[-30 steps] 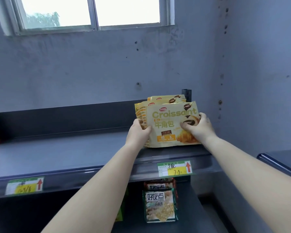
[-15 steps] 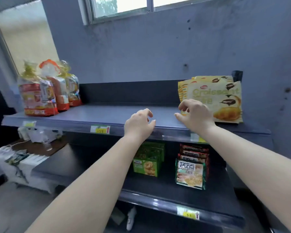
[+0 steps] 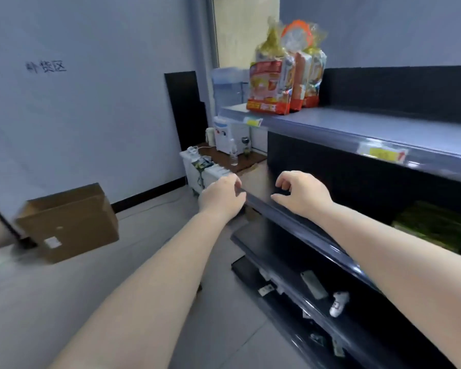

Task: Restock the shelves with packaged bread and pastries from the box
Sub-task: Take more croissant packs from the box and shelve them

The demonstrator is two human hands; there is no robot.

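Two bare arms reach out in front, and the left hand (image 3: 222, 198) and the right hand (image 3: 301, 194) both have loosely bent fingers and hold nothing. A brown cardboard box (image 3: 67, 222) sits open on the grey floor (image 3: 51, 294) to the left, near the wall. Three bags of bread (image 3: 285, 75) stand at the left end of the top shelf (image 3: 357, 131), and green packs (image 3: 434, 225) lie on the shelf below.

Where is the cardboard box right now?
The cardboard box sits on the floor at the left of the head view, by the wall, left of both empty hands.
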